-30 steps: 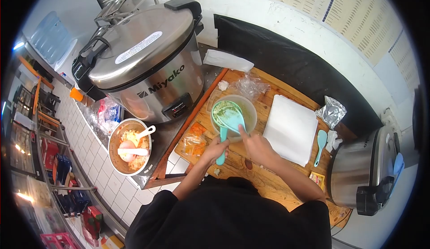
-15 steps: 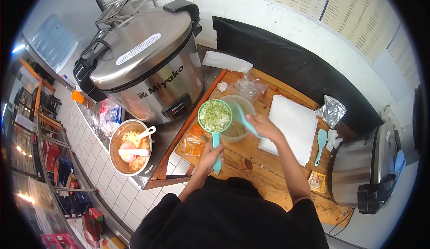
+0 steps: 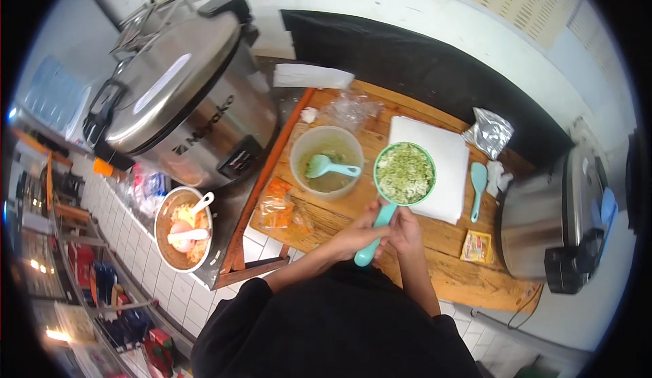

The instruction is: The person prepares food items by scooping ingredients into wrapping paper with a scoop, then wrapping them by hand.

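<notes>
A turquoise-handled strainer point(image 3: 405, 173), filled with chopped green and white bits, is held over the white paper sheets point(image 3: 441, 205) and the wooden table. My left hand point(image 3: 363, 232) is wrapped round its handle. Close beside it, my right hand point(image 3: 405, 230) is at the top of the handle, just under the rim; its fingers are partly hidden. To the left stands a clear plastic tub point(image 3: 297, 167) with green residue inside and a turquoise spoon point(image 3: 334, 168) resting in it.
A large steel cooker point(image 3: 197, 99) stands at the left, with a bowl point(image 3: 163, 225) of orange food before it. Another cooker point(image 3: 536, 235) stands right. Crumpled foil point(image 3: 490, 133), a turquoise spatula point(image 3: 478, 181), a yellow packet point(image 3: 477, 247) and an orange-filled bag point(image 3: 276, 205) lie on the table point(image 3: 435, 269).
The strainer has moved right, away from beside the tub to over the paper. My right hand has let go of the turquoise spoon, now in the tub, and come to the strainer handle.
</notes>
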A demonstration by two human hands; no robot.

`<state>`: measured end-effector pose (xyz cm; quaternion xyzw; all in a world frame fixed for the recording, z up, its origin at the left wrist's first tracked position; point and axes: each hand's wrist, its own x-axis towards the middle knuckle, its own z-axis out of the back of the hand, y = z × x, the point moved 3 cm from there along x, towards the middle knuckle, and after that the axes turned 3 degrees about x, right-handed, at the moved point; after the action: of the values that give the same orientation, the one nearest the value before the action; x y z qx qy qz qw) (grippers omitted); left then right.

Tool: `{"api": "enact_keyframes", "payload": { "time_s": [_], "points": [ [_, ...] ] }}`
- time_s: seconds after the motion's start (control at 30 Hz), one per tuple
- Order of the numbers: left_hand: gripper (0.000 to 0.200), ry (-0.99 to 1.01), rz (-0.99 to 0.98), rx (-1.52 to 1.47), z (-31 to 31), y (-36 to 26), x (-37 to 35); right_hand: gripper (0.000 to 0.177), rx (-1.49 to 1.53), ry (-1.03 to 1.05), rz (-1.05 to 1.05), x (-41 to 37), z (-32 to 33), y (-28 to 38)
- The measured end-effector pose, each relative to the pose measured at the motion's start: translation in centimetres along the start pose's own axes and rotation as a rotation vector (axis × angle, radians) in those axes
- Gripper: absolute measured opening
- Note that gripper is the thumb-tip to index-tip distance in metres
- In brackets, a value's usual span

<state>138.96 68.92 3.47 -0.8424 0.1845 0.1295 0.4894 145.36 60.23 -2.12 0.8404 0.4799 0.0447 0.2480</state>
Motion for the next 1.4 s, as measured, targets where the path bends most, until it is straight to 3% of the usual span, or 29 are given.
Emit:
{"api": "enact_keyframes", "payload": {
  "time_s": [0.07, 0.1, 0.13, 0.2, 0.23, 0.27, 0.33, 0.37, 0.4, 0.43, 0.47, 0.6, 0.67, 0.83, 0.97, 1.0, 1.1, 1.2, 1.33, 1.4],
  "points": [
    [0.025, 0.06, 0.139, 0.088, -1.8, 0.3, 1.4, 0.037, 0.196, -0.021, 0.033, -2.0, 3.0, 0.6],
    [0.041, 0.285, 0.099, 0.397, -1.4, 1.0, 3.0, 0.03, 0.216, -0.004, 0.082, -2.8, 3.2, 1.1],
    [0.041, 0.305, 0.098, 0.406, -0.8, 2.6, 4.6, 0.03, 0.21, -0.008, 0.103, -3.6, 3.9, 1.7],
    [0.052, 0.208, -0.419, 0.924, -0.8, 4.5, 6.5, 0.03, 0.164, -0.092, 0.235, -5.2, 6.4, 3.0],
    [0.053, 0.286, -0.13, 1.049, -0.4, 4.5, 7.2, 0.03, 0.21, -0.114, 0.247, -5.8, 7.9, 3.7],
    [0.053, 0.296, -0.132, 1.052, -0.7, 4.2, 7.8, 0.03, 0.209, -0.117, 0.257, -6.1, 9.4, 4.6],
    [0.047, 0.068, -0.124, 1.44, -1.0, 4.0, 8.8, 0.025, 0.134, -0.387, 0.35, -6.7, 12.0, 6.5],
    [0.042, 0.002, -0.206, 1.522, -0.9, 4.6, 9.6, 0.025, 0.137, -0.389, 0.354, -6.5, 12.4, 7.3],
    [0.042, 0.006, -0.205, 1.527, -0.5, 5.9, 11.0, 0.026, 0.03, -0.565, 0.39, -6.1, 12.5, 8.7],
    [0.042, -0.071, -0.462, 1.702, -0.3, 6.9, 12.5, 0.027, -0.08, -0.739, 0.423, -5.5, 12.6, 10.0],
    [0.043, -0.151, -0.731, 1.861, 0.0, 7.7, 13.6, 0.027, -0.076, -0.737, 0.427, -4.2, 13.1, 11.0],
    [0.047, -0.221, -0.65, 1.94, 2.2, 10.9, 17.4, 0.023, -1.894, -1.157, 0.382, 1.7, 14.3, 13.2],
    [0.049, -0.217, -0.741, 1.888, 3.0, 11.2, 17.3, 0.025, -2.459, -1.001, 0.429, 4.9, 15.5, 10.4],
    [0.049, -0.163, -0.639, 1.826, 4.0, 10.7, 17.3, 0.026, -2.426, -1.052, 0.459, 6.1, 14.9, 9.9],
    [0.042, -0.185, -0.789, 1.876, 4.1, 11.1, 17.8, 0.025, -2.422, -1.156, 0.553, 6.7, 14.5, 10.3],
    [0.041, -0.207, -0.86, 1.911, 3.9, 11.3, 17.5, 0.025, -2.429, -1.144, 0.538, 6.8, 14.4, 10.1],
    [0.041, -0.22, -0.746, 2.091, 3.7, 11.9, 17.7, 0.024, -2.309, -1.152, 0.385, 7.7, 14.3, 10.8],
    [0.041, -0.26, -0.779, 2.1, 3.4, 11.9, 17.5, 0.022, -2.181, -1.076, 0.303, 7.2, 14.3, 11.3],
    [0.033, -0.224, -0.895, 2.022, 3.1, 10.8, 16.6, 0.024, -2.136, -1.079, 0.414, 6.2, 13.6, 10.9],
    [0.02, -0.176, -0.763, 1.849, 3.2, 10.1, 16.4, 0.027, -2.131, -1.185, 0.575, 5.9, 12.1, 9.9]
  ]
}}
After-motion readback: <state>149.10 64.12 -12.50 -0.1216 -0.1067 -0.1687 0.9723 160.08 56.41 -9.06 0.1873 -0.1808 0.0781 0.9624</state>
